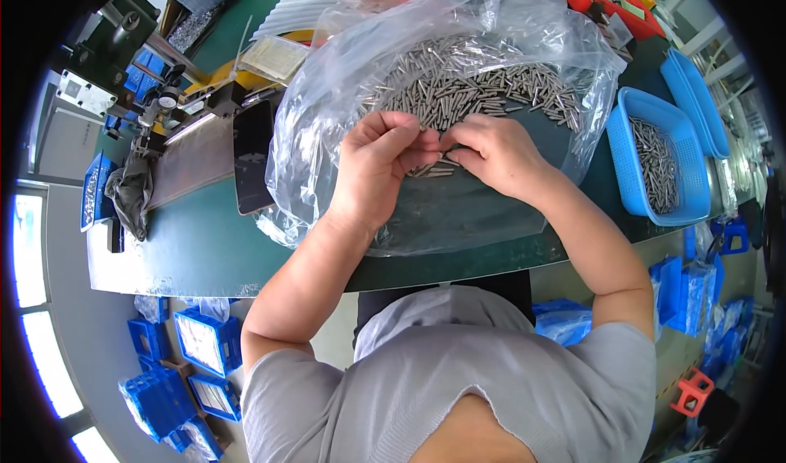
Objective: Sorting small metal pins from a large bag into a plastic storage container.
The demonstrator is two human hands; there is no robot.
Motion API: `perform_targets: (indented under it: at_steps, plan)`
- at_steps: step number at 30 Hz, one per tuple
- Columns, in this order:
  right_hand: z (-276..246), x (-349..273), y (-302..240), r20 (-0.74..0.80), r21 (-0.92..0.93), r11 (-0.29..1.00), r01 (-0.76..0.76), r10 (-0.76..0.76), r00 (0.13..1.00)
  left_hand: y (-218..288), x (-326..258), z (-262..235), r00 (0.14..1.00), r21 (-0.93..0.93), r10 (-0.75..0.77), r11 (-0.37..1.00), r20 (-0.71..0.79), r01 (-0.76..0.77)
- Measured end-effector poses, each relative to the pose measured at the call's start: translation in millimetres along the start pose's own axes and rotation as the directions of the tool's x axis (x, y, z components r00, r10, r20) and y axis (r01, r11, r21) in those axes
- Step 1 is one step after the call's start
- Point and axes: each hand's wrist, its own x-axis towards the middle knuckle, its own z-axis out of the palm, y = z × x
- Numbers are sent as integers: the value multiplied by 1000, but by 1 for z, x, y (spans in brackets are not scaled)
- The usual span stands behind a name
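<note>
A large clear plastic bag (344,103) lies spread open on the green table (196,242). On it rests a heap of small metal pins (467,82). My left hand (378,162) and my right hand (491,153) meet at the near edge of the heap, fingertips pinched together on a few pins (438,168). Both hands rest on the plastic.
A blue basket (655,156) with more metal pins stands at the right, another blue tray (696,103) behind it. A black phone (252,153) and a metal fixture (192,160) lie at the left. Red trays (606,0) sit at the back. Blue crates (184,365) stand on the floor.
</note>
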Motion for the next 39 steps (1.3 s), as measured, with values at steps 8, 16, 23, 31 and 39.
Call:
perform_targets:
  at_steps: [8, 16, 23, 31, 39]
  plan:
    - [-6, 0, -1, 121, -13, 999, 36, -34, 992, -2, 1, -1, 1000, 4, -13, 1000, 17, 13]
    - [-23, 1, 1, 206, 735, 591, -333, 273, 940, -4, 0, -1, 992, 45, -71, 997, 108, 66]
    - [-22, 2, -8, 300, 905, 223, -362, 267, 916, -10, 1, 3, 974, 57, -151, 988, 168, 143]
    - [-19, 0, -7, 50, 696, 696, -175, 197, 979, -12, 1, 0, 976, 59, -157, 987, 151, 150]
    - [-17, -1, -21, 19, 740, 654, -160, 217, 976, -9, -2, 5, 975, 25, -122, 992, 186, 120]
